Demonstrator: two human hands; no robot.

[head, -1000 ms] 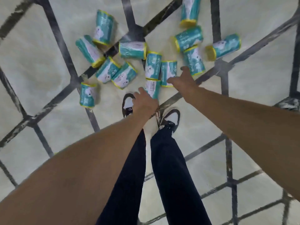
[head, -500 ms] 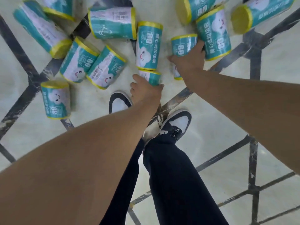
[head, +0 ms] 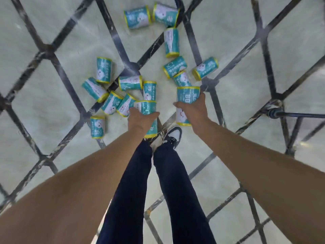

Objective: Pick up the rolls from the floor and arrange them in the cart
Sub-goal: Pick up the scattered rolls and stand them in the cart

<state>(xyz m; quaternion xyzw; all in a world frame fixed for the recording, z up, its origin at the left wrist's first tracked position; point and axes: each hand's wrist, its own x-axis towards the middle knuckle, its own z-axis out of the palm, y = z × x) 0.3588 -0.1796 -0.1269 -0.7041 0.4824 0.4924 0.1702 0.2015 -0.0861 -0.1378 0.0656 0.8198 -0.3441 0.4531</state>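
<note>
Several teal rolls with yellow ends lie scattered on the pale tiled floor (head: 52, 110). My left hand (head: 140, 118) grips one roll (head: 146, 107) lengthwise, lifted off the floor in front of my feet. In my right hand (head: 194, 109) is a second roll (head: 187, 95), its lower end showing below my palm. A cluster of rolls (head: 112, 101) lies to the left of my left hand, and another group (head: 175, 67) lies beyond my right hand. No cart body is visible.
Dark strips cross the floor in a diamond pattern. A dark metal bar (head: 297, 115) with a ringed end reaches in from the right edge. My legs in dark trousers and one black-and-white shoe (head: 173, 136) stand just behind the rolls.
Both hands have closed around a roll each and lifted them off the floor. The view has pulled back and up from the pile.
</note>
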